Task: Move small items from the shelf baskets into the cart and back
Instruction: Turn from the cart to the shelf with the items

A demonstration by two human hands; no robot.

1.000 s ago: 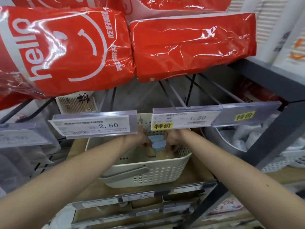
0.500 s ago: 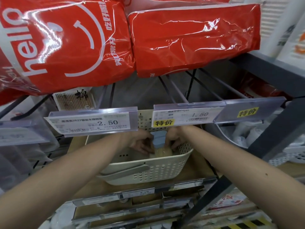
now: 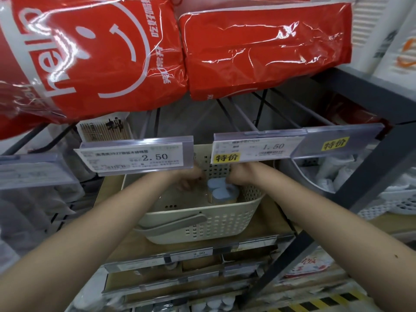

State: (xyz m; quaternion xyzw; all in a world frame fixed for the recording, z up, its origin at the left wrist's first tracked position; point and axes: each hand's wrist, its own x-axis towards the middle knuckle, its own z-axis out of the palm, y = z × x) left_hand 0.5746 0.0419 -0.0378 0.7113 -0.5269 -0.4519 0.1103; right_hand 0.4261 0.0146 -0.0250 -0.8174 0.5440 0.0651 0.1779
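1. Bare-skinned, the left hand [image 3: 188,181] reaches into the cream basket [image 3: 198,224] with fingers curled; whether it holds anything I cannot tell (blurred).
2. Right hand [image 3: 242,176] touches the blue-lidded jars [image 3: 221,192] from behind; its grip cannot be made out.
3. Jars stand in the basket's right rear corner.
4. Basket sits on the shelf [image 3: 273,224], under price tags [image 3: 135,157] and red packs [image 3: 258,48].

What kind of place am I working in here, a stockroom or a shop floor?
Most likely a shop aisle. Price tags reading 2.50 and 1.50 hang on the shelf rails, yellow special-offer stickers sit beside them, and wrapped red packs are stacked above the cream basket both hands reach into.
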